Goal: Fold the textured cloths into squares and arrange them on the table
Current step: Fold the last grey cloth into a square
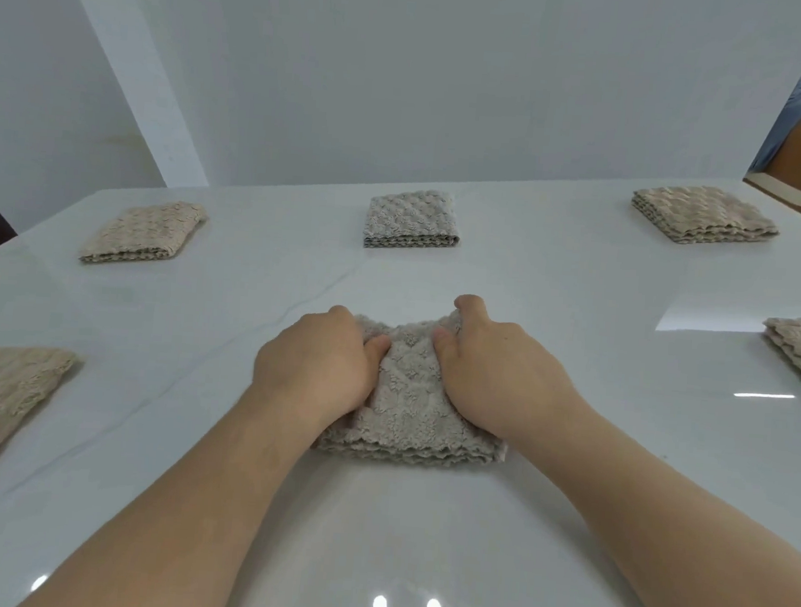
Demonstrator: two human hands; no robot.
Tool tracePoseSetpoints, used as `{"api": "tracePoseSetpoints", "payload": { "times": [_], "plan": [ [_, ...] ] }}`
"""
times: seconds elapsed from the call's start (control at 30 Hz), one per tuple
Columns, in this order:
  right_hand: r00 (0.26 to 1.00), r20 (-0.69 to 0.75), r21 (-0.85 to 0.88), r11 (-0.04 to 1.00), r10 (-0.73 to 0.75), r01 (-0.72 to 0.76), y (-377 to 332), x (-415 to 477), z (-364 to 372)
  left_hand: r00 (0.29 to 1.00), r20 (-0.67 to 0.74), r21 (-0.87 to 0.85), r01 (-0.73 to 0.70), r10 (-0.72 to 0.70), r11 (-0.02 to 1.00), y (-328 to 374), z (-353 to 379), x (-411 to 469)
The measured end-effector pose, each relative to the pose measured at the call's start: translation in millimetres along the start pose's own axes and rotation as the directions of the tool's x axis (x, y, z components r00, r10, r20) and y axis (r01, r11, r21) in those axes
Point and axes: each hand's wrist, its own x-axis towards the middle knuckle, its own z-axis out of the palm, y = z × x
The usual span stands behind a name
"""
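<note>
6 folded beige cloths (406,398) on table (402,521)

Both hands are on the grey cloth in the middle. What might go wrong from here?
The left hand and right hand grip the grey cloth at its far edge, which looks bunched; the square may come out uneven. Its stacked layers at the near edge look wavy and may spring open on release. The table looks glossy, so the cloth may slide.
</note>
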Motion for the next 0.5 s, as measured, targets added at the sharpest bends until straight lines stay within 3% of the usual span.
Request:
{"api": "tracePoseSetpoints", "payload": {
  "times": [0.1, 0.2, 0.3, 0.43, 0.5],
  "plan": [
    [0.999, 0.008, -0.214, 0.976, -0.032, 0.033, -3.9, -10.1, -8.9, 0.987, -0.158, 0.141, 0.024, -0.001, 0.990, -0.6, -11.8, -10.9],
    [0.990, -0.091, -0.347, 0.935, -0.107, 0.069, -1.7, -16.3, -15.4, 0.948, -0.297, 0.018, -0.113, 0.113, 0.993, 8.0, -12.9, -17.2],
    [0.973, -0.091, -0.284, 0.942, -0.213, 0.179, 0.7, -15.1, -5.8, 0.924, -0.253, -0.090, -0.318, 0.287, 0.944, 19.0, 5.2, -15.4],
    [0.949, 0.098, -0.311, 0.897, -0.298, 0.314, 7.2, -11.2, 16.5, 0.909, -0.040, 0.088, -0.410, 0.414, 0.908, 20.8, 36.0, -8.2],
    [0.952, 0.134, -0.345, 0.887, -0.277, 0.306, 13.6, -9.0, 21.0, 0.909, -0.033, 0.120, -0.410, 0.416, 0.904, 19.9, 43.7, -4.3]
  ]
}}
